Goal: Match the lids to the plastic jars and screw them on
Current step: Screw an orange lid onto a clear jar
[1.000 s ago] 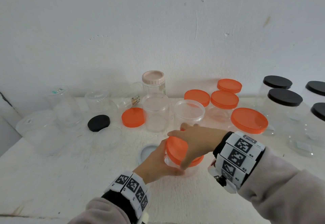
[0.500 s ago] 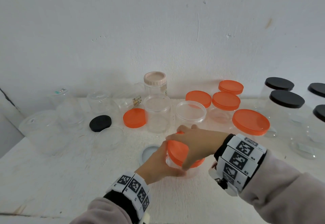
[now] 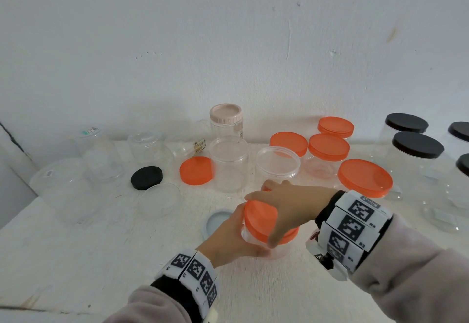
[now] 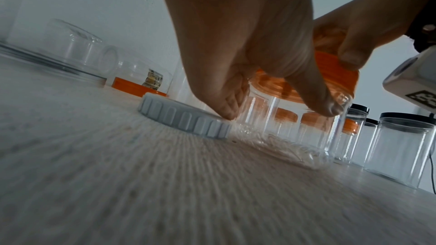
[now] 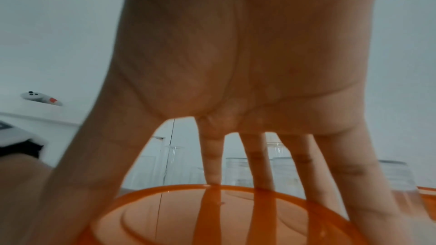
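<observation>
The lid (image 3: pixel 258 220) under the right hand (image 3: pixel 289 203) is orange, on a clear jar (image 3: pixel 256 242). A pale blue-grey ribbed lid (image 4: pixel 186 120) lies on the white, grainy counter (image 3: pixel 76 259). Other lids are orange (image 3: pixel 196 170), black (image 3: pixel 146 177) and pale pink (image 3: pixel 225 113). Both wristbands (image 3: pixel 352 226) are white with black square-code patterns; the sleeves (image 3: pixel 416 279) are light grey.

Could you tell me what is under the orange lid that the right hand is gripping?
A clear jar, held by the left hand. It looks empty; the lid hides its rim.
</observation>
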